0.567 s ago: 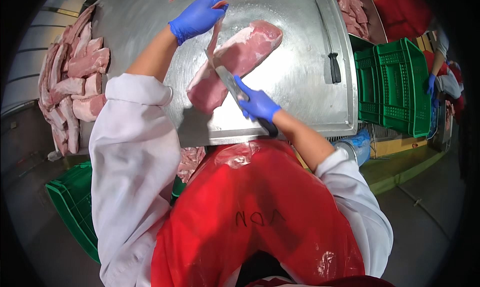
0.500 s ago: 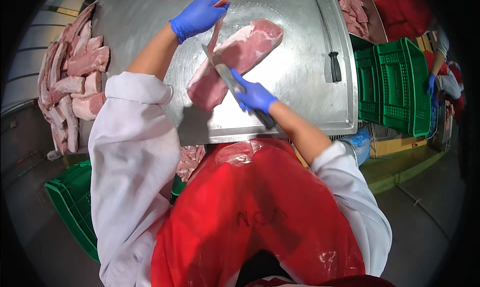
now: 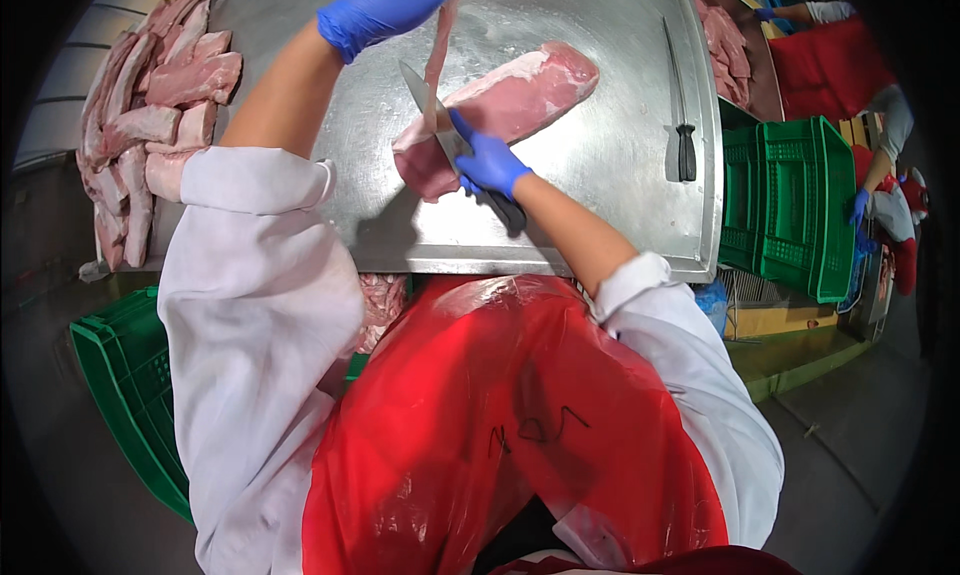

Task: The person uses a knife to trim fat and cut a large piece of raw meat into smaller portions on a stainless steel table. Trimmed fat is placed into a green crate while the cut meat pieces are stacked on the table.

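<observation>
A long slab of pink raw meat [image 3: 535,95] with a pale fat edge lies at a slant on the steel table [image 3: 620,210]. My blue-gloved left hand [image 3: 395,13] is raised at the far side, its fingers closed on a thin strip of meat [image 3: 438,55]. That strip hangs down to the slab's near left end. In my right hand [image 3: 492,165], also gloved in blue, is a knife [image 3: 419,87] with a dark handle. Its blade lies across the slab where the strip meets the meat, tip pointing far left.
Many cut meat pieces [image 3: 140,125] are heaped at the table's left. A sharpening steel [image 3: 684,125] lies along the right side. Green crates stand at right [image 3: 790,210] and lower left [image 3: 125,395]. More meat [image 3: 722,50] fills a tray at far right. Co-workers' gloved hands [image 3: 860,207] show beyond.
My left hand has gone up and away, stretching the strip longer from the slab. The knife remains in my right hand against the meat. The whole view has shifted slightly.
</observation>
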The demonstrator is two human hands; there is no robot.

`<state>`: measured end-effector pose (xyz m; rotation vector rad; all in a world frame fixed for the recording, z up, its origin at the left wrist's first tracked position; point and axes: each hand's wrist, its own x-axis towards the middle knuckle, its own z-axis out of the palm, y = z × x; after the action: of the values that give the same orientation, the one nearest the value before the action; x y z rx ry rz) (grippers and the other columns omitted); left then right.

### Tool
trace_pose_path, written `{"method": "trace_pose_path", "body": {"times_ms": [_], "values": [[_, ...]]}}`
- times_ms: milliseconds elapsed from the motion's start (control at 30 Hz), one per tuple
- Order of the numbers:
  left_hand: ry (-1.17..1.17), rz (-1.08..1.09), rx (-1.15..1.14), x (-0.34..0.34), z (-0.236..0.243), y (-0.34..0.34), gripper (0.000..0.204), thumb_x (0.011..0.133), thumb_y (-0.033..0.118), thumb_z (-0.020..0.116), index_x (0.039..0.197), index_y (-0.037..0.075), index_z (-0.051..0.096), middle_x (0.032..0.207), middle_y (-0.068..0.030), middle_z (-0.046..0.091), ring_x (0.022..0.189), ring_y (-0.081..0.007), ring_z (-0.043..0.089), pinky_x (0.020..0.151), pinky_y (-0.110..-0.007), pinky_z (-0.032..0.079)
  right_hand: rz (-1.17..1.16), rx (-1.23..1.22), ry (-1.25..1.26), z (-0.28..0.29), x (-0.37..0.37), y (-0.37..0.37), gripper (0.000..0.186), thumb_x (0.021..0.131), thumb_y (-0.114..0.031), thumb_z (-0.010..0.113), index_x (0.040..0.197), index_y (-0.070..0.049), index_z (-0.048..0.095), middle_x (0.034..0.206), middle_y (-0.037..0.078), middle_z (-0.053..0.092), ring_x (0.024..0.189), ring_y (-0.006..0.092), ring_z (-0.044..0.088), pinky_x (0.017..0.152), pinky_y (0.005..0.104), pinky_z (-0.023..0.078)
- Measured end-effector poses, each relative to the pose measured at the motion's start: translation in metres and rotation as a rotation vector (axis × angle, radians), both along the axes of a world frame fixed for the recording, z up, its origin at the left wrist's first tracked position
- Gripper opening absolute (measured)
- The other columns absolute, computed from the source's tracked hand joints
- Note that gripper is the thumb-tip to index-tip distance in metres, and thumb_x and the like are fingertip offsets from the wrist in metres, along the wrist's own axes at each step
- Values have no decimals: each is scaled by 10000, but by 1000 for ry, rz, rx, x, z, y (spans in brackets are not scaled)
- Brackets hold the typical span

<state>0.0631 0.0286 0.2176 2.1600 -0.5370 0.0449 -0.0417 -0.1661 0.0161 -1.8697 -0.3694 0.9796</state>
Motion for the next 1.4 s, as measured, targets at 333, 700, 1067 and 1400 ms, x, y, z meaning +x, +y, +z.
{"method": "trace_pose_path", "body": {"times_ms": [333, 700, 1067, 1400], "values": [[-34, -11, -13, -62, 90, 12, 131, 832, 43, 562, 943, 0, 616, 837, 5, 526, 769, -99, 473, 687, -245, 411, 42, -4, 89, 20, -9, 20, 754, 963, -83, 475, 1604, -272, 124, 704, 84, 645, 527, 158, 620, 520, 312, 564], [67, -119, 114, -69, 127, -4, 313, 897, 31, 550, 1196, -44, 606, 1142, -49, 607, 1015, -152, 566, 938, -296, 446, 378, 57, 165, 46, -20, -37, 770, 951, -102, 423, 1601, -330, 78, 720, 91, 606, 517, 192, 604, 505, 351, 579], [176, -61, -301, 20, 166, -129, 263, 883, 84, 603, 1133, 2, 606, 1125, -38, 600, 988, -88, 574, 777, -268, 471, 495, 191, 221, 65, -30, -137, 796, 958, -80, 451, 1601, -351, 68, 760, 103, 625, 575, 150, 579, 631, 312, 543], [-626, -580, 640, 7, 116, -439, 266, 840, 124, 573, 1094, 46, 560, 932, -100, 631, 791, -179, 564, 658, -333, 459, -76, 399, 158, -19, 14, -149, 676, 941, -150, 582, 1548, -190, 287, 854, 112, 665, 621, 143, 633, 559, 307, 544]]}}
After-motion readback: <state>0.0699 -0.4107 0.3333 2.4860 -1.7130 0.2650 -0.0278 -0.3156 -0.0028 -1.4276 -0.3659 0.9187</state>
